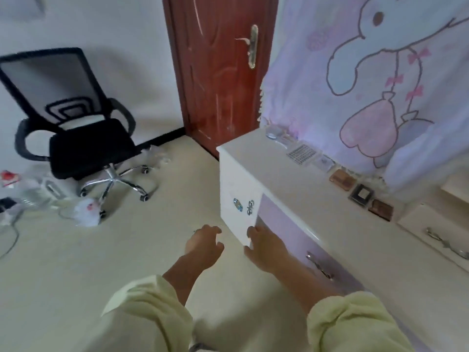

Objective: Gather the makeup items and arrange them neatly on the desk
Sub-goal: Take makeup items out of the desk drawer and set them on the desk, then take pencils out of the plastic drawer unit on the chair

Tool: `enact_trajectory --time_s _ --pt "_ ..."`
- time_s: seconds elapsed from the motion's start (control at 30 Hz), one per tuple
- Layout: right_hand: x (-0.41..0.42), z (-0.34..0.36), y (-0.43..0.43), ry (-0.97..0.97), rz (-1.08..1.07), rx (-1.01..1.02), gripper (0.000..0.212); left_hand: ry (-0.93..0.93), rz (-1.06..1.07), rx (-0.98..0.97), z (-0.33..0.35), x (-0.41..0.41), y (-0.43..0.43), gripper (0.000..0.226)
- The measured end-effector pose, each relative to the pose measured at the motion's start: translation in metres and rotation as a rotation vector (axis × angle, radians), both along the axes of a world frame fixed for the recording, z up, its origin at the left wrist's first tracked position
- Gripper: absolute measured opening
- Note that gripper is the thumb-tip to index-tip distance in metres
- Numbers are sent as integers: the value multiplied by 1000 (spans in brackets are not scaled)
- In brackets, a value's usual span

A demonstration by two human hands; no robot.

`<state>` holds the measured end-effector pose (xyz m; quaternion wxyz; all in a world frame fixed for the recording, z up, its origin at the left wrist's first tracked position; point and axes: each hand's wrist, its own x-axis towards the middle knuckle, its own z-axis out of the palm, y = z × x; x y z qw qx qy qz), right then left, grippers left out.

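Note:
Several makeup items stand in a row along the back edge of the white desk [279,179]: a clear round case [272,132], a dotted sheet [302,154], a clear box [324,162], a brown palette [340,177], a dark compact [361,195] and another brown palette [380,209]. My left hand [204,243] hangs low beside the desk's corner, fingers loosely curled, nothing visible in it. My right hand [264,246] reaches toward the desk's lower front corner with relaxed fingers, holding nothing.
A black office chair [83,138] stands at the left wall. Plastic bags and cables [38,196] litter the floor beside it. A red-brown door [223,67] is behind the desk. A cartoon curtain [368,72] hangs over the desk's back. Purple drawers have metal handles [318,268].

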<state>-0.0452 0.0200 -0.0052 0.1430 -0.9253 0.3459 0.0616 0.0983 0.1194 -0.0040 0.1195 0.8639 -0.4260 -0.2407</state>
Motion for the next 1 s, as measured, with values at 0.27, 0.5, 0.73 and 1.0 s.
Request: enact_trajectory --time_s 0.27,0.5,0.73,1.0 --pt "164 37 113 -44 403 55 34 -57 412 0 32 106 174 40" --pt "306 47 287 -30 672 123 38 -93 690 26 40 197 370 47" --pt "405 36 493 38 882 161 41 -98 962 16 33 256 576 48" --pt "523 44 709 26 1176 113 47 -123 1249 16 37 318 779 49"
